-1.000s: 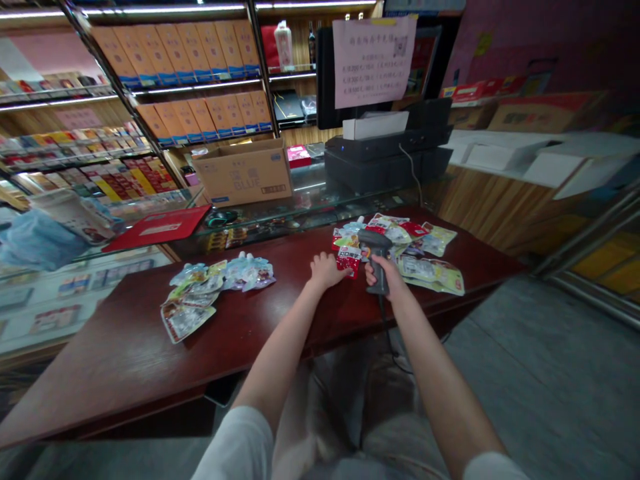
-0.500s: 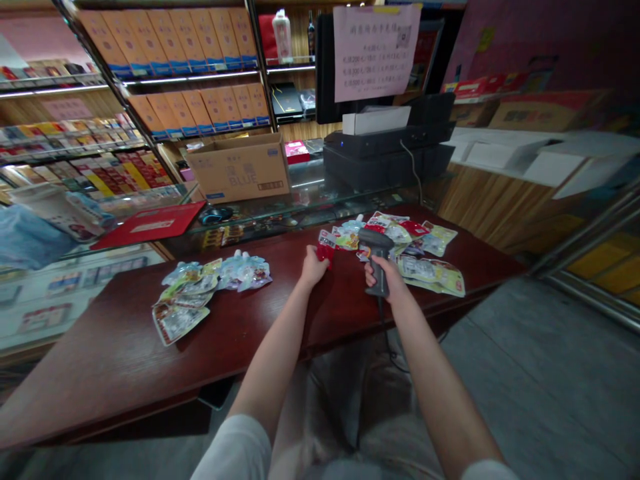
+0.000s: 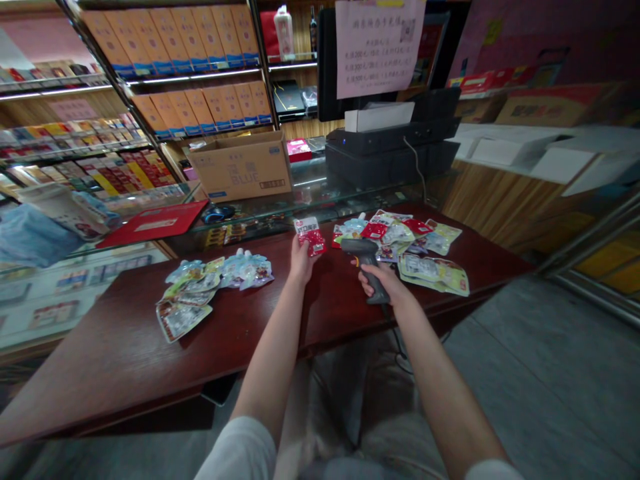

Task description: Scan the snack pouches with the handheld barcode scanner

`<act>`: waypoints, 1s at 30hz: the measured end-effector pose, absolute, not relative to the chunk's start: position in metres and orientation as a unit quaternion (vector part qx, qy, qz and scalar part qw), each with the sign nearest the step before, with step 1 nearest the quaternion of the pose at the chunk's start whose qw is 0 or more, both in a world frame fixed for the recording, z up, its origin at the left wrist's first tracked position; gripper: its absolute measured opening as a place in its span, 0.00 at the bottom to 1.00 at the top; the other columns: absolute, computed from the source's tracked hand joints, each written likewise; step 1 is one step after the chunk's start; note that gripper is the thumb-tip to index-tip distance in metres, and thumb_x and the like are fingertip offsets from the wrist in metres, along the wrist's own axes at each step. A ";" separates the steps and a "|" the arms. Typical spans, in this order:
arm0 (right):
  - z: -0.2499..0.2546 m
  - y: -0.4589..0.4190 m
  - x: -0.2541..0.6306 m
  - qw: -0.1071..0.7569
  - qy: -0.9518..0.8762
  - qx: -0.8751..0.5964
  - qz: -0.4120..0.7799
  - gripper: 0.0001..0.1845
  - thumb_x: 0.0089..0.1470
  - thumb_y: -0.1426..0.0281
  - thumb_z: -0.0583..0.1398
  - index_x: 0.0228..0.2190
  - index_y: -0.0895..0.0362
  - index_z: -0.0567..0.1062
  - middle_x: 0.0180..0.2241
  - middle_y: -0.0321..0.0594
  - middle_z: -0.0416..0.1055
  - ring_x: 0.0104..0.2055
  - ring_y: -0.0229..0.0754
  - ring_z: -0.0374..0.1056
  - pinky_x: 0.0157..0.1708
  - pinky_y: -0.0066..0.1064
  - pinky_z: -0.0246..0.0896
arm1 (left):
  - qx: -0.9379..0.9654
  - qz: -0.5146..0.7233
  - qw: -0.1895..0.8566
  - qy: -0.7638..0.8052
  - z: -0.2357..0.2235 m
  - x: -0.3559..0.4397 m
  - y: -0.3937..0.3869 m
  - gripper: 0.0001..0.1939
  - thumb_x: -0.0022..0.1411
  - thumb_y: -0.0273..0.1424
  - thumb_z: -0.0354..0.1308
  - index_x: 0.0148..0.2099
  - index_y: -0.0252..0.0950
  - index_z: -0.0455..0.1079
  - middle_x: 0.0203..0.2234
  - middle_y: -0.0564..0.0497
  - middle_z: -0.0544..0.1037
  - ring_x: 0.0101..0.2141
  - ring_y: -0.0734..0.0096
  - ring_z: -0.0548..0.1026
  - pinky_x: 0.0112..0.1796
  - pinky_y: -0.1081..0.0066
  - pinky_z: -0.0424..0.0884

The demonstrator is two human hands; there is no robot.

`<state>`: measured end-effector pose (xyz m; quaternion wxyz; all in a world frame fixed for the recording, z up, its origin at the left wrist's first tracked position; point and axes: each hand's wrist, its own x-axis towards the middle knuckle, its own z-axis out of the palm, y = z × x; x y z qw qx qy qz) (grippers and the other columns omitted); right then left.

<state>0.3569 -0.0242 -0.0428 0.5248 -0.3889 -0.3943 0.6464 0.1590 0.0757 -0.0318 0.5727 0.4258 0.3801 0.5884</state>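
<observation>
My left hand [image 3: 301, 261] is closed on a small red snack packet [image 3: 311, 235] and holds it upright above the dark red counter [image 3: 125, 353]. My right hand [image 3: 381, 281] grips the handle of a grey barcode scanner [image 3: 365, 261], whose head points left toward the packet. Behind the scanner lies a pile of several colourful packets [image 3: 420, 253]. A second pile of pale blue and green packets [image 3: 210, 283] lies on the counter to the left.
A glass display case [image 3: 310, 193] runs behind the counter, with a cardboard box [image 3: 240, 167], a red folder [image 3: 153, 223] and a black cash register [image 3: 395, 150] on it. Shelves of boxed goods [image 3: 165, 73] fill the back wall. A white paper notice [image 3: 377, 43] hangs above the register.
My left hand picked the red packet off the right pile, lifted it and moved it left. The scanner in my right hand turned its head toward the packet.
</observation>
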 end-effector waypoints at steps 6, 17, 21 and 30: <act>-0.037 -0.026 0.357 0.515 -0.401 -0.403 0.642 0.22 0.44 0.60 0.66 0.40 0.57 0.70 0.17 0.26 0.64 0.12 0.31 0.55 0.13 0.25 0.51 | 0.405 0.609 0.579 0.360 -0.034 0.156 0.079 0.24 0.66 0.36 0.55 0.63 0.46 0.57 0.52 0.44 0.75 0.45 0.60 0.80 0.47 0.54 0.75; -0.039 -0.025 0.357 0.516 -0.410 -0.401 0.637 0.21 0.44 0.60 0.66 0.38 0.56 0.69 0.17 0.25 0.63 0.12 0.30 0.54 0.13 0.25 0.51 | 0.356 0.627 0.604 0.340 -0.035 0.158 0.080 0.21 0.65 0.29 0.54 0.60 0.46 0.61 0.47 0.48 0.77 0.40 0.67 0.80 0.44 0.59 0.76; -0.036 -0.028 0.355 0.514 -0.405 -0.408 0.637 0.22 0.44 0.60 0.66 0.40 0.57 0.70 0.16 0.26 0.63 0.12 0.31 0.55 0.13 0.25 0.50 | 0.385 0.622 0.550 0.403 -0.036 0.157 0.082 0.23 0.65 0.27 0.50 0.62 0.45 0.62 0.49 0.48 0.77 0.42 0.67 0.79 0.43 0.62 0.76; -0.039 -0.026 0.355 0.512 -0.408 -0.411 0.635 0.26 0.44 0.58 0.67 0.41 0.57 0.69 0.17 0.26 0.64 0.12 0.31 0.55 0.13 0.25 0.50 | 0.541 0.355 0.104 0.755 -0.026 0.130 0.070 0.35 0.62 0.26 0.52 0.70 0.28 0.53 0.60 0.26 0.67 0.61 0.40 0.66 0.58 0.41 0.59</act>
